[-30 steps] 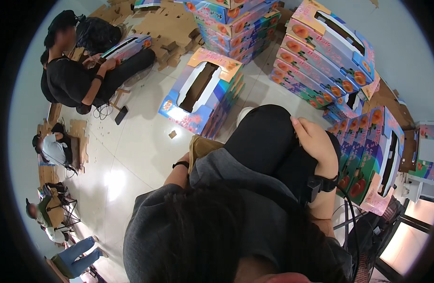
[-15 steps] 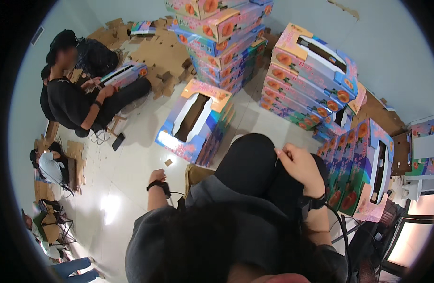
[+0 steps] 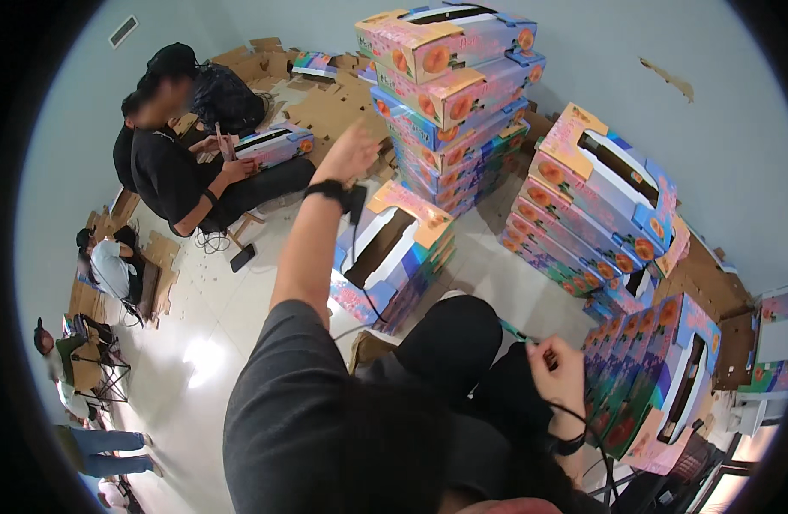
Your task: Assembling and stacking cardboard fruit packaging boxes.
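Note:
My left hand (image 3: 353,154) is stretched out ahead. In the picture it lies between the low box pile and the tall stack, fingers loosely extended and a little blurred, with nothing visible in them. Under that forearm is a printed carton (image 3: 381,248) with a white-edged slot, on top of a short pile. Beyond it rises a tall stack of cartons (image 3: 454,94) printed with orange fruit. Over my knee (image 3: 449,343), my right hand (image 3: 558,368) has its fingers curled in; whether anything small is in them cannot be made out. A thin teal edge shows near its fingertips.
More carton stacks stand at the right (image 3: 595,197) and beside my right knee (image 3: 651,377). Flattened cardboard (image 3: 325,107) covers the floor at the back. A person (image 3: 175,163) sits at the left handling a carton; a phone (image 3: 243,257) lies nearby. Black cables hang by my wrists.
My left hand has gone from low beside my lap up and forward over the cartons. My right hand has lifted slightly off my knee, its fingers curling. The whole view has shifted.

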`<state>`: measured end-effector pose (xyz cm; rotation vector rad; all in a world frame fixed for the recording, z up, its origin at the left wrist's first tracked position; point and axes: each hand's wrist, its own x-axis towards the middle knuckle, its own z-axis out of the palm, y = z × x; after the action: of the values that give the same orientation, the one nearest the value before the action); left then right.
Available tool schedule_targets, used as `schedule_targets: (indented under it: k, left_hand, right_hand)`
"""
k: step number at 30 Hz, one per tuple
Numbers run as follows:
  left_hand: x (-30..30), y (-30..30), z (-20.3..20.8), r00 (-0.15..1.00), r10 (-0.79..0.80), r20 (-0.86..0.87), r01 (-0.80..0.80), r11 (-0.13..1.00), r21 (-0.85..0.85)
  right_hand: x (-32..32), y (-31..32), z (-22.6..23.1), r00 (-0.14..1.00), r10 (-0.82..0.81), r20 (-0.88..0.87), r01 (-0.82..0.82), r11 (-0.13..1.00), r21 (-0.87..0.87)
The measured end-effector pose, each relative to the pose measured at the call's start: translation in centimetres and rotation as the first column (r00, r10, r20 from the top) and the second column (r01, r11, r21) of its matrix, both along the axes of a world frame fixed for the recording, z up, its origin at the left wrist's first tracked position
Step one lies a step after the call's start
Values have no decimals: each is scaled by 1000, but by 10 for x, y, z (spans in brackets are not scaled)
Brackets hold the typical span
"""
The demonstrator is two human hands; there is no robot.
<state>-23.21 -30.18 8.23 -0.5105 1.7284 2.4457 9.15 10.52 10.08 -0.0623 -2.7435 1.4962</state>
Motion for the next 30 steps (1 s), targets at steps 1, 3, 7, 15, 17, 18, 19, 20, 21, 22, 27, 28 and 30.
schedule_targets:
  k: [1, 3, 7, 15, 17, 18, 19, 20, 21, 22, 27, 28, 30]
  left_hand:
    - [-13, 17, 19, 999, -21, -49, 20, 1000, -25]
    - [-52, 46, 37, 999, 2, -51, -4, 999, -35]
    - [-107, 58, 57, 978, 200, -58, -205, 972, -113]
    - [-123, 73, 81, 998, 53, -16, -56, 973, -226]
    - [-128, 75, 84, 999, -25, -47, 13, 972, -236]
    - [-129, 77, 86, 992, -100, -82, 77, 967, -244]
    - [-130, 78, 88, 991, -109, -74, 87, 965, -246]
    - [-132, 78, 89, 996, -86, -33, 73, 956, -283]
    - [-134, 78, 89, 998, -62, 5, 60, 945, -320]
    - [-140, 72, 84, 998, -64, 11, 64, 945, -321]
    - [-146, 59, 72, 990, -133, -45, 122, 972, -201]
    - [-137, 59, 73, 989, -146, -28, 139, 974, -178]
    - [-118, 91, 81, 973, -229, -20, 223, 963, -149]
  right_hand:
    - [0, -4, -3, 1000, 23, -1, -23, 1000, -15]
    - [-2, -3, -10, 997, 55, 52, -54, 998, -21]
    - [-7, 9, -11, 990, 47, 135, -43, 999, -27]
    - [-22, 26, -16, 979, -28, 203, 22, 999, 31]
    - [-24, 27, -15, 978, -20, 208, 15, 1000, 26]
    - [-24, 26, -15, 978, -10, 209, 5, 1000, 25]
    - [-25, 25, -12, 976, -18, 217, 14, 1000, 21]
    - [-27, 24, -8, 980, -6, 198, 2, 1000, 18]
    - [-28, 22, -6, 984, 6, 179, -8, 1000, 15]
    - [-29, 22, -7, 983, 3, 184, -6, 1000, 14]
    - [-30, 22, -19, 984, 31, 177, -39, 998, 44]
    - [-30, 21, -19, 982, 24, 186, -32, 998, 45]
    - [-32, 23, -13, 972, 18, 234, -46, 993, 112]
